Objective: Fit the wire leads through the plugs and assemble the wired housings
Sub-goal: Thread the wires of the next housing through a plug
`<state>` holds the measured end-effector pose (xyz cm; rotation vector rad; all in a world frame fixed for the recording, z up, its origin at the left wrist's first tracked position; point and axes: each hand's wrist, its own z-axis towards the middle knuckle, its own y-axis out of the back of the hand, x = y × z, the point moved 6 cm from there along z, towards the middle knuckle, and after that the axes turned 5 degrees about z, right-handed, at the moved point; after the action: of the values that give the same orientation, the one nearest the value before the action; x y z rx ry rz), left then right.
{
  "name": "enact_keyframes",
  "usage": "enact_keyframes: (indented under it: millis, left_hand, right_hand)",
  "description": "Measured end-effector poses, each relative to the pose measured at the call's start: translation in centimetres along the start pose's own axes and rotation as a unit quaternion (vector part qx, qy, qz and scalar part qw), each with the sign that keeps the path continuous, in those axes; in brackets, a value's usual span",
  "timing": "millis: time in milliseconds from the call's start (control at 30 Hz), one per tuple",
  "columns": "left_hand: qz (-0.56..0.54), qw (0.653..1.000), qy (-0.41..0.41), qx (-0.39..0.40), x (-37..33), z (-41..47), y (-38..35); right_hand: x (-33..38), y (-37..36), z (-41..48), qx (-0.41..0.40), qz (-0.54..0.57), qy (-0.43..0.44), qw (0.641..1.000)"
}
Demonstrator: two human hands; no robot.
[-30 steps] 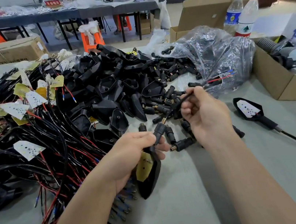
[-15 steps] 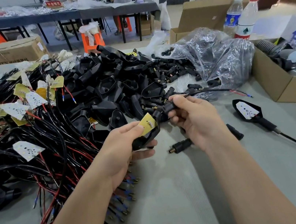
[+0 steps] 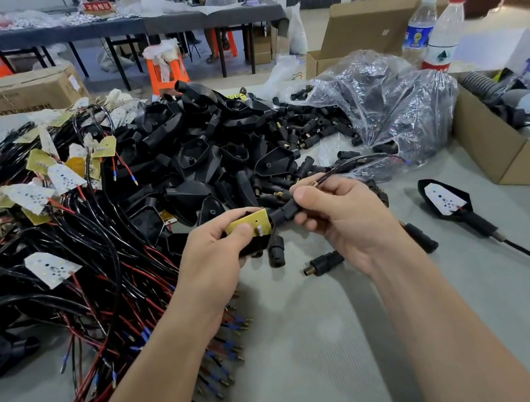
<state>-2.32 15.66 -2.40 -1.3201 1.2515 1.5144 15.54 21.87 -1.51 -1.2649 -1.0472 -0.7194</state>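
Observation:
My left hand (image 3: 217,259) grips a black housing (image 3: 256,241) with a small yellow circuit board (image 3: 253,225) on top, thumb pressed on the board. My right hand (image 3: 337,214) pinches a black plug (image 3: 284,214) that meets the housing's stem. A black wire lead (image 3: 351,164) runs from the plug's brass end up and right toward the plastic bag. Two loose plugs (image 3: 323,263) lie on the grey table just below my hands. A pile of empty black housings (image 3: 202,162) sits behind them.
A tangle of red and black wire leads with boards (image 3: 65,230) covers the left. An assembled wired housing (image 3: 446,201) lies at right, cable trailing to the edge. A clear bag of plugs (image 3: 390,106), cardboard boxes (image 3: 504,154) and two bottles (image 3: 438,33) stand beyond.
Both hands rose from the table and came together. The housing turned from hanging down to lying level with its board up, and the plug slid along the lead up to the housing's stem.

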Motion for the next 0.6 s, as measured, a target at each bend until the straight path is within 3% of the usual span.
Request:
enact_keyframes:
  millis: [400, 600]
  left_hand:
    - [-0.032, 0.999, 0.019, -0.026, 0.2, 0.3, 0.6]
    - [0.051, 0.997, -0.018, -0.056, 0.2, 0.3, 0.8]
  right_hand:
    - [-0.2, -1.0, -0.3, 0.093, 0.077, -0.016, 0.993]
    - [-0.1, -1.1, -0.4, 0.086, 0.056, -0.005, 0.995]
